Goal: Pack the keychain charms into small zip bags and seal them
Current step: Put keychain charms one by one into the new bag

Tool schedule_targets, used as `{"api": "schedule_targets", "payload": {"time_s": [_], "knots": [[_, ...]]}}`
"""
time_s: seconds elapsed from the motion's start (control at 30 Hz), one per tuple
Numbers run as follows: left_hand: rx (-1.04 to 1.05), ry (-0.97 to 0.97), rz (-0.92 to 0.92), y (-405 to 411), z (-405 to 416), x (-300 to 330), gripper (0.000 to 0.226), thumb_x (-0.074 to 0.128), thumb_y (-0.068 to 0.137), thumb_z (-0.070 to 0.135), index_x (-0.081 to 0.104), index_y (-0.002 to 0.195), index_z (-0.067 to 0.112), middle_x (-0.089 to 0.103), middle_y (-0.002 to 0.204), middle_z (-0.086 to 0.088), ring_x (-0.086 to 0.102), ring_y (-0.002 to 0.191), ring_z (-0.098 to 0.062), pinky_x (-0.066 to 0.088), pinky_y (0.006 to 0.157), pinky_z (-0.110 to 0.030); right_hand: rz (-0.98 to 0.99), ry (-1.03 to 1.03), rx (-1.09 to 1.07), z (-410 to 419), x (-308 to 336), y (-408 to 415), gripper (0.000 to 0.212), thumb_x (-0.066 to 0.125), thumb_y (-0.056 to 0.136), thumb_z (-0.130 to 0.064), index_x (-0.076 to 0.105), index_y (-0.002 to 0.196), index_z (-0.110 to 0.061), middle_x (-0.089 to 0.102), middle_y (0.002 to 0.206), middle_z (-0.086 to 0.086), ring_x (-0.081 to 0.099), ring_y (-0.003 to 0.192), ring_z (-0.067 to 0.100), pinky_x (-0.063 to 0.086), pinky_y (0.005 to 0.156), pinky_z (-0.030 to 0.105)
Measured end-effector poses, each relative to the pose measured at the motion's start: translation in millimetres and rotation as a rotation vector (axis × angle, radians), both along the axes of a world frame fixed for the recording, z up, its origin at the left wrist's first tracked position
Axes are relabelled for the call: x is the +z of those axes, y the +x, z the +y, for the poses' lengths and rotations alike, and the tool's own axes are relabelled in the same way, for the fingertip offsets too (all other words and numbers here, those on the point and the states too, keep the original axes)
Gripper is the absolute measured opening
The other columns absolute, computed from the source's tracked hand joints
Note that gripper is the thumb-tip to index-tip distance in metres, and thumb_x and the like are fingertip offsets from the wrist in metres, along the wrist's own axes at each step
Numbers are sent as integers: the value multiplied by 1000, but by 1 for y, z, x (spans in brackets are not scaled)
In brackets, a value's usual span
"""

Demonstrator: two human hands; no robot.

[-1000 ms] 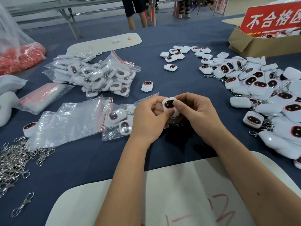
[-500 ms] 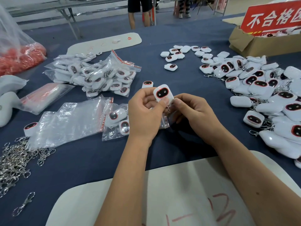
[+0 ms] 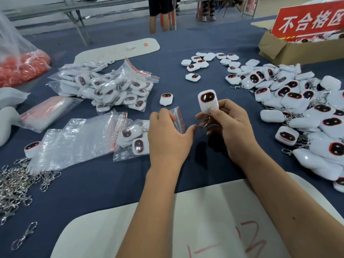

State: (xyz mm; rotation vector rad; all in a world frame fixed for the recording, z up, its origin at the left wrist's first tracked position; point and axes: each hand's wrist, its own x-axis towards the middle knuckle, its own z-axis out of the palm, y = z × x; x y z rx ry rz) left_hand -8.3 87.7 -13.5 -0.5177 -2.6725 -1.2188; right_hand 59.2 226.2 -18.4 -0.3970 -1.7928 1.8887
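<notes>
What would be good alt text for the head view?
The right hand holds up a white keychain charm while the left hand pinches a small zip bag over a blue table. Loose charms are piled at right.

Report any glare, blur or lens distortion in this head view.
Head view: wide-angle bending curves the white board's edge; glare streaks the clear plastic zip bags; the white charm with a dark red-rimmed face is sharp in the right hand; the left hand looks slightly soft.

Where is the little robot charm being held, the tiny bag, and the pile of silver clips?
charm [image 3: 208, 101], head view, its white front below the dark face
zip bag [image 3: 179, 120], head view, its red-striped edge
silver clips [image 3: 13, 185], head view, middle of pile
</notes>
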Motion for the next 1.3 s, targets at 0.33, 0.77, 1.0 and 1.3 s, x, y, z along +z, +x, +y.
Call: {"api": "schedule_targets", "payload": {"time_s": [0.33, 0.77, 1.0, 1.3], "knots": [[84, -50, 10, 0, -5, 6, 5, 62, 88, 13, 60, 84, 11, 63, 87, -4, 56, 86, -24, 43, 75, -34, -50, 180, -69, -2, -6, -2, 11, 62, 104, -13, 71, 101, -17, 78, 78, 3, 61, 57, 7, 46, 53, 16], [-32, 170, 160, 0, -4, 11, 21, 68, 85, 19, 60, 67, 13, 60, 66, 7, 57, 67, -17, 49, 66, -41, -43, 395, 103, -11, -4, -1, 14, 65, 103, -16, 76, 111, -15, 78, 82, -3, 72, 69, 12, 58, 69, 32], [-42, 253, 279, 2, -5, 15, 22, 68, 87, 14, 57, 69, 10, 58, 68, 3, 54, 66, -16, 45, 65, -35, -10, 72, 371, -20, 1, -2, 38, 38, 111, -1, 66, 135, -9, 64, 93, 10, 53, 68, 18, 38, 54, 29], [-24, 369, 245, 2, -4, 16, 19, 69, 85, 11, 61, 67, 9, 61, 66, 3, 54, 62, -10, 38, 61, -16, -52, 52, 308, -27, 1, -2, 46, 34, 103, 5, 71, 124, -12, 77, 87, 10, 60, 50, 27, 40, 41, 26]]}}
